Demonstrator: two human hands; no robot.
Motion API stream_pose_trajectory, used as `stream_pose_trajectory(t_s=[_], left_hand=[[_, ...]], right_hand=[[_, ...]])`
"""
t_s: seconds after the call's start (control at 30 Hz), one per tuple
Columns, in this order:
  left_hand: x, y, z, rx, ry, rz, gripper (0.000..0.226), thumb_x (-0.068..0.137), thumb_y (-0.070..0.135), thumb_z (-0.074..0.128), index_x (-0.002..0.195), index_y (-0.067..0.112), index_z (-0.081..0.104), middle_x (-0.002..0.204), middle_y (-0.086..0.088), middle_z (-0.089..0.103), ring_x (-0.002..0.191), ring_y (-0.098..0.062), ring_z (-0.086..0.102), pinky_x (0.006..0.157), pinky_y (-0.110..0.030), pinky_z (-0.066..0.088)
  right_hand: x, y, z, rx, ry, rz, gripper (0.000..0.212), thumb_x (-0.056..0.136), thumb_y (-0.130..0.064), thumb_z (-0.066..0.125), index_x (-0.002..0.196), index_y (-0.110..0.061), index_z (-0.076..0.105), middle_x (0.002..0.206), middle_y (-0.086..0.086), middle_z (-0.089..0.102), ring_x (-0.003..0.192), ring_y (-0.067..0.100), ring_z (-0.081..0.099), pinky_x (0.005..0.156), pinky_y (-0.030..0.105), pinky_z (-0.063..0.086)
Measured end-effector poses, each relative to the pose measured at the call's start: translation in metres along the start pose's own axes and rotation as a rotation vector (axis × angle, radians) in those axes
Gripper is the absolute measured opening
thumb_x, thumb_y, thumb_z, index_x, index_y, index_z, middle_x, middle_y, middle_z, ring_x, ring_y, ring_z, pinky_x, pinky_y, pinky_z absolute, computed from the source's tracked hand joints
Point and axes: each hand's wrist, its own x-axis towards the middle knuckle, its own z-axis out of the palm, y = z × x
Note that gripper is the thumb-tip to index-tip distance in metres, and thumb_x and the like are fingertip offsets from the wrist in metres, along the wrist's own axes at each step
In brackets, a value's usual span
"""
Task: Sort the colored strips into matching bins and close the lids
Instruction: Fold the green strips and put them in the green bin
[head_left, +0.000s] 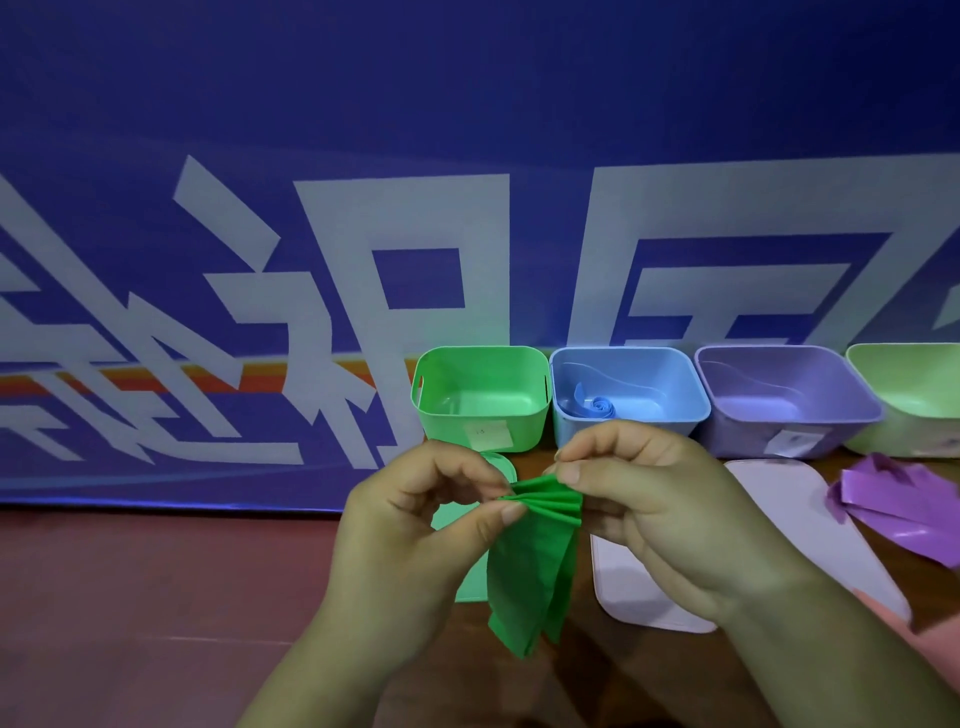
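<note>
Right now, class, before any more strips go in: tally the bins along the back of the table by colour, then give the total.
green bin: 1
blue bin: 1
purple bin: 1
pale green bin, cut off at the picture's right edge: 1
Total: 4

Our left hand (415, 525) rises from 7 o'clock on a bare forearm, palm turned toward 3 o'clock. Its thumb and bent forefinger pinch the gathered top of the green strip (535, 566), and the other fingers curl behind. Our right hand (660, 504) comes in from 5 o'clock with the wrist angled toward 10 o'clock, thumb and forefinger pinching the same gathered edge from the opposite side. The two hands face each other, their fingertips close together over the pleats.
</note>
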Motion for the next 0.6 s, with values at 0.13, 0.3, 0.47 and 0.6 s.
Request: stream_pose_trajectory(t_s=[0.13, 0.3, 0.47, 0.6], left_hand=[[0.0, 0.0, -0.002, 0.024, 0.037, 0.022, 0.019, 0.066, 0.027, 0.082, 0.081, 0.022, 0.071, 0.082, -0.007, 0.072, 0.081, -0.028, 0.069, 0.076, -0.046, 0.058], [0.002, -0.002, -0.004, 0.009, 0.072, 0.027, 0.02, 0.065, 0.015, 0.085, 0.076, 0.022, 0.069, 0.084, -0.009, 0.072, 0.087, -0.029, 0.07, 0.081, -0.044, 0.058], [0.003, -0.003, -0.005, -0.077, 0.06, 0.002, 0.019, 0.067, 0.006, 0.08, 0.075, 0.019, 0.068, 0.088, -0.012, 0.074, 0.093, -0.029, 0.071, 0.083, -0.04, 0.058], [0.004, -0.004, -0.008, -0.116, 0.056, 0.002, 0.021, 0.067, 0.007, 0.082, 0.076, 0.02, 0.069, 0.087, -0.015, 0.074, 0.093, -0.031, 0.071, 0.082, -0.043, 0.058]], right_hand=[[-0.001, -0.001, 0.004, 0.071, -0.045, 0.023, 0.011, 0.065, -0.007, 0.07, 0.076, -0.009, 0.069, 0.076, 0.011, 0.07, 0.067, 0.019, 0.068, 0.07, 0.033, 0.055], [-0.001, 0.004, 0.008, 0.141, -0.066, 0.052, 0.01, 0.06, -0.01, 0.071, 0.069, -0.015, 0.071, 0.077, 0.011, 0.071, 0.069, 0.019, 0.069, 0.073, 0.034, 0.055], [-0.002, 0.007, 0.012, 0.222, -0.087, 0.063, 0.015, 0.062, 0.0, 0.075, 0.07, -0.011, 0.07, 0.076, 0.011, 0.069, 0.067, 0.019, 0.069, 0.061, 0.028, 0.058], [-0.004, 0.005, 0.016, 0.277, -0.068, 0.064, 0.009, 0.064, -0.003, 0.066, 0.071, -0.009, 0.067, 0.075, 0.011, 0.069, 0.066, 0.019, 0.07, 0.06, 0.028, 0.058]])
